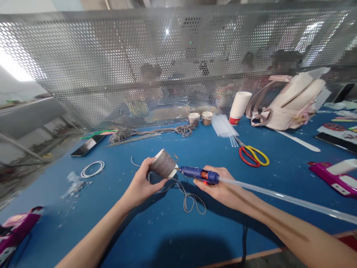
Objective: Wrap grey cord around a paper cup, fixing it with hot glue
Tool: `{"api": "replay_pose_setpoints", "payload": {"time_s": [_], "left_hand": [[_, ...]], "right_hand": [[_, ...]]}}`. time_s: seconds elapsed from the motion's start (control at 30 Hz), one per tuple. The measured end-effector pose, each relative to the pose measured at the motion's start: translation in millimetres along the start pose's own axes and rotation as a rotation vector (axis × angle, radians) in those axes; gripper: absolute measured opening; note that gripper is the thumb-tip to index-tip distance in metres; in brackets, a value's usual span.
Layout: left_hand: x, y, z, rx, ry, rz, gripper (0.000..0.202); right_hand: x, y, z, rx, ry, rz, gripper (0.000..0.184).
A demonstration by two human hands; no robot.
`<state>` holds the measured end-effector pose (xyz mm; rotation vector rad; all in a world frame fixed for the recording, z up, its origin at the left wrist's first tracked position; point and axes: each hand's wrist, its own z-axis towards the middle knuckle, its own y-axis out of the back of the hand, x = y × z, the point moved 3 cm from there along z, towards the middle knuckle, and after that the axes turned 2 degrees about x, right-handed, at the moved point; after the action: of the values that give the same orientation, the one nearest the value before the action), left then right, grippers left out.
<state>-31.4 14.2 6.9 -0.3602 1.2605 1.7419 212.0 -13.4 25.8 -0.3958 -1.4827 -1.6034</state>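
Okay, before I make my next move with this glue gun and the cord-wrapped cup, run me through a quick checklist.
1. Cup steadied: ok; the left hand grips the cord-wrapped cup, which is tilted.
2. Gun in hand: ok; the right hand holds the glue gun.
3. Glue stick loaded: ok; a long clear glue stick extends from the gun's rear.
4. Nozzle hot: cannot tell; only a red light shows.
5. Loose cord tidy: not ok; it lies looped on the blue table.
6. Scissors clear of both hands: ok; they lie beyond the right hand.
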Motion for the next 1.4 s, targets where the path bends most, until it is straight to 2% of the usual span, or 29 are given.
{"api": "replay_pose_setpoints", "payload": {"time_s": [0.1, 0.4, 0.47, 0.57, 0.67, 0.77, 0.9, 1.03, 1.13, 1.27, 1.4], "left_hand": [[-0.4, 0.8, 0.2, 0.012, 0.007, -0.012, 0.045], [-1.2, 2.7, 1.6, 0.057, 0.093, -0.087, 0.049], [-0.2, 3.5, 2.0, 0.063, 0.097, -0.101, 0.049], [1.2, 4.3, 2.5, 0.068, 0.103, -0.117, 0.050], [1.0, 4.5, 3.2, 0.066, 0.096, -0.125, 0.048], [0.0, 3.9, 4.7, 0.055, 0.100, -0.114, 0.046], [-1.2, 2.2, 7.3, 0.054, 0.105, -0.092, 0.043], [-4.6, 2.2, 9.0, 0.031, 0.100, -0.062, 0.041], [-8.9, 3.1, 9.6, 0.010, 0.100, -0.057, 0.041], [-10.3, 3.6, 10.0, 0.006, 0.111, -0.062, 0.041], [-5.4, 6.8, 10.4, -0.064, 0.134, -0.037, 0.046]], "right_hand": [[-2.6, 4.0, 4.2, 0.014, -0.075, 0.047, 0.027], [-5.1, 6.3, 7.9, 0.075, -0.117, 0.121, 0.026], [-11.0, 7.9, 11.5, 0.118, -0.129, 0.164, 0.024], [-24.6, 11.1, 18.2, 0.169, -0.227, 0.284, 0.027], [-38.0, 14.3, 27.5, 0.131, -0.270, 0.383, 0.031], [-50.9, 13.5, 38.9, 0.032, -0.266, 0.228, 0.033], [-62.9, 2.1, 53.5, -0.069, -0.254, -0.041, 0.028], [-65.1, -10.8, 61.4, -0.093, -0.219, -0.289, 0.021], [-65.2, -14.8, 61.9, -0.071, -0.226, -0.400, 0.024], [-61.1, -6.0, 55.7, -0.011, -0.200, -0.487, 0.028], [-42.7, 22.3, 31.7, 0.011, -0.209, -0.635, 0.027]]}}
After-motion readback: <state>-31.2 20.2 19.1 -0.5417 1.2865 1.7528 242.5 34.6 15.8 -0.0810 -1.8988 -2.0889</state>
